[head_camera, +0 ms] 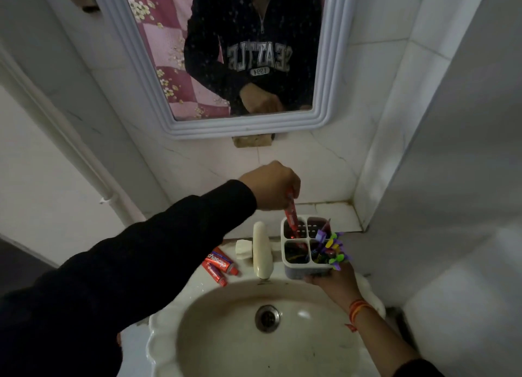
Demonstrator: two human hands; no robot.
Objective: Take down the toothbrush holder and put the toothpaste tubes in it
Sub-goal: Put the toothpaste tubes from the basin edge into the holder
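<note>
**Tube going into holder, back-left cell**

Toothbrush holder (306, 252): white, 4 compartments, held above the right rim of the sink (158, 345), just right of the tap (261, 252). Right hand (332, 280) cups it from beneath, fingers closed round the base. Front-right cell holds toothbrushes (333, 249) with bright purple, yellow and green parts.

Left hand (272, 186), black sleeve, pinches the top of a red toothpaste tube (291, 210); the tube stands nearly upright, lower end inside the back-left cell. Depth of insertion unclear in the dim light.

2 more red tubes (219, 265) lie side by side on the sink ledge left of the tap, apart from the holder. A pale soap bar (243, 249) sits between them and the tap. Mirror (248, 65) on the tiled wall above
</note>
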